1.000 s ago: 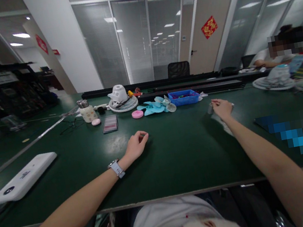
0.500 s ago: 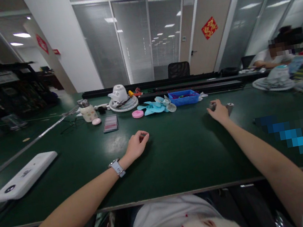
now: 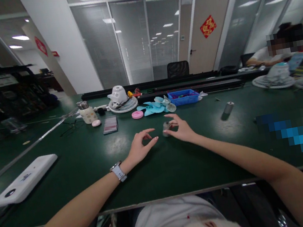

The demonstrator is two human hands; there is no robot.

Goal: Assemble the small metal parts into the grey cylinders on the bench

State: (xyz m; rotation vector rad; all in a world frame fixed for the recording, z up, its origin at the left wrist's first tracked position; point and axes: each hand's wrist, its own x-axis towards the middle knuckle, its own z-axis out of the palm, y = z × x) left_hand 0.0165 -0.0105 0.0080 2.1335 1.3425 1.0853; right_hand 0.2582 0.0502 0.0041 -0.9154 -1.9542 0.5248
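Note:
My right hand [image 3: 182, 128] holds a small grey metal part [image 3: 166, 129] between thumb and fingers, over the middle of the green table. Its exact kind is too small and blurred to make out. My left hand [image 3: 141, 146] faces it from the left, thumb and fingers apart with nothing between them, a short gap from the part. A grey cylinder [image 3: 229, 107] stands slightly tilted in view to the right, beyond my right forearm. A tiny sliver-like piece [image 3: 217, 99] lies behind it.
Along the back are a white fan part [image 3: 123, 103], blue fan blades [image 3: 154, 106], a pink disc [image 3: 137, 114], a blue tray [image 3: 184, 97] and a patterned bottle [image 3: 88, 113]. A white power-bank-like box [image 3: 26, 180] lies left. A person [image 3: 265, 58] sits at far right.
My right hand has moved left from beside the grey cylinder to the middle, carrying the small grey part. My left hand has spread its fingers and barely shifted. The grey cylinder is now uncovered.

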